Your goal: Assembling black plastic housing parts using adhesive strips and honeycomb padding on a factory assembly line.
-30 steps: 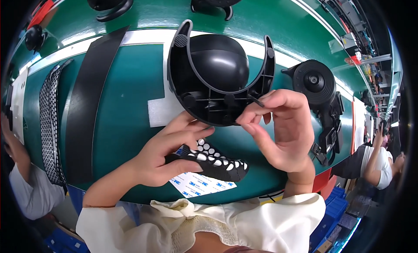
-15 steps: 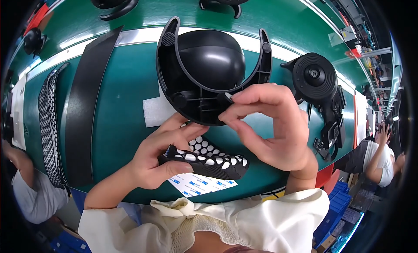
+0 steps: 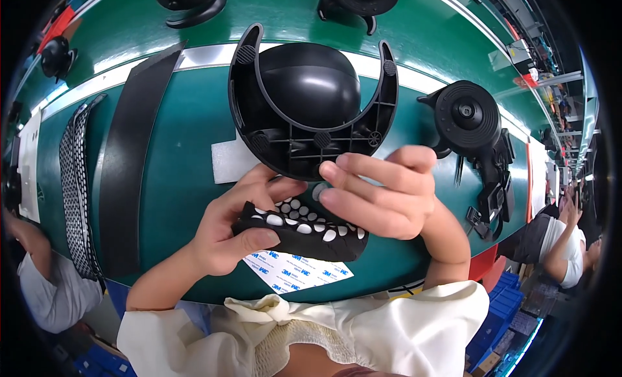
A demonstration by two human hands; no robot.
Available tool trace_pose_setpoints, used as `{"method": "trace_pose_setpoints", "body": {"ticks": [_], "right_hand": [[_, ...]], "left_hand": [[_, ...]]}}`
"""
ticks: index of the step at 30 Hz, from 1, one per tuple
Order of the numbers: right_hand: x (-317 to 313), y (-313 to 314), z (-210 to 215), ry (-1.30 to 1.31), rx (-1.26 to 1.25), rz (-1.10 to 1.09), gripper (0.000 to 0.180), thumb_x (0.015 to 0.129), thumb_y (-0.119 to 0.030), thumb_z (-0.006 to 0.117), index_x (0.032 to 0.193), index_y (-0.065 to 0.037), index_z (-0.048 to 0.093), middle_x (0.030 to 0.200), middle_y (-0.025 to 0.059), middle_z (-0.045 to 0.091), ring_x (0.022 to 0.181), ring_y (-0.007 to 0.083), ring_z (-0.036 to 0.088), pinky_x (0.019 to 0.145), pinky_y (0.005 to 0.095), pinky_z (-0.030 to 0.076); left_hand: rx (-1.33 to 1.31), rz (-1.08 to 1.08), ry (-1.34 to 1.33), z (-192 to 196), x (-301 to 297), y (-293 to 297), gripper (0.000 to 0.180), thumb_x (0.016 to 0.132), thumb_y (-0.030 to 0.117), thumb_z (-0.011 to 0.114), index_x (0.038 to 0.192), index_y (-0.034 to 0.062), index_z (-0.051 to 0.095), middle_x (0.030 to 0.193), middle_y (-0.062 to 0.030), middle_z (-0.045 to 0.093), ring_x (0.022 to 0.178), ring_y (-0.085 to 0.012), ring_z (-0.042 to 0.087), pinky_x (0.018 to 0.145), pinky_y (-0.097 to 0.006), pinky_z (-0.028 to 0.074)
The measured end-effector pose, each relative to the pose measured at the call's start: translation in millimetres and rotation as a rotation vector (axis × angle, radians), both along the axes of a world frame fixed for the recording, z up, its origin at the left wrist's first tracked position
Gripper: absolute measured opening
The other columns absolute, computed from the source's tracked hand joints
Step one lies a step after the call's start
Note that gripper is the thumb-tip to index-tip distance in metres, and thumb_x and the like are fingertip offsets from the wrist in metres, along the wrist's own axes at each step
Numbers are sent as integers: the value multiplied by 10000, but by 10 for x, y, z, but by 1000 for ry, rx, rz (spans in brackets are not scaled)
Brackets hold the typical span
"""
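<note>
My left hand [image 3: 233, 218] is closed on a folded black sheet [image 3: 304, 244] covered with round white-backed pads, thumb on the near side. Just right of it, my right hand [image 3: 382, 189] pinches a small round greyish disc [image 3: 319, 191] between thumb and fingertips; whether it is a pad or peeled backing I cannot tell. Beyond both hands stands a glossy black dome-shaped part with a crescent-shaped ribbed base [image 3: 311, 143] facing me. Dark textured round pads [image 3: 322, 140] sit on that base, including at its two horn tips. A spoked round spot [image 3: 374, 139] shows at its right.
A white foam piece [image 3: 230, 162] and a printed white backing sheet [image 3: 301, 272] lie on the green table. Left are a long black strip [image 3: 133, 176] and a dotted strip [image 3: 78, 182]; right, a black round device [image 3: 466, 111]. Other people sit at both sides.
My right hand has drawn back from the ribbed base down to beside the folded sheet, uncovering a dark pad on the base. The black part has shifted slightly left.
</note>
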State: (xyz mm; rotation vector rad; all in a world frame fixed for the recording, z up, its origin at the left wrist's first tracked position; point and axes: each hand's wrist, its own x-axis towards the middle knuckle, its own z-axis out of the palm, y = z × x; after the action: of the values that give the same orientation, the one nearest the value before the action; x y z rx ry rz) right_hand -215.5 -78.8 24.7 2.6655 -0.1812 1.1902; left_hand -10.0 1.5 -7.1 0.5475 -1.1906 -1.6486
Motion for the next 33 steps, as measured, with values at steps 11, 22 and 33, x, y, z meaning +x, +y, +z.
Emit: {"method": "trace_pose_setpoints", "body": {"ticks": [11,22,33], "right_hand": [[-271,-29,354,-109,877,-254,76,705,13,602,772,-15,582,1106,151,474,992,256,486,786,320,395],[-247,4,393,12,775,-320,108,681,-31,629,772,-80,598,1113,146,445,1023,291,423,798,379,363],[-178,42,322,-100,756,-368,150,640,-32,659,761,-93,595,1095,117,459,996,288,445,785,360,347]], "left_hand": [[-82,31,57,-49,-35,18,142,773,108,568,839,1,502,1291,-255,206,1209,-401,294,987,-497,271],[-15,55,60,-8,-68,30,197,783,155,581,800,-26,506,1307,-276,173,1224,-390,275,987,-509,255],[10,93,47,-2,-54,42,240,786,191,595,804,-14,472,1288,-298,212,1203,-381,318,987,-477,264]]}}
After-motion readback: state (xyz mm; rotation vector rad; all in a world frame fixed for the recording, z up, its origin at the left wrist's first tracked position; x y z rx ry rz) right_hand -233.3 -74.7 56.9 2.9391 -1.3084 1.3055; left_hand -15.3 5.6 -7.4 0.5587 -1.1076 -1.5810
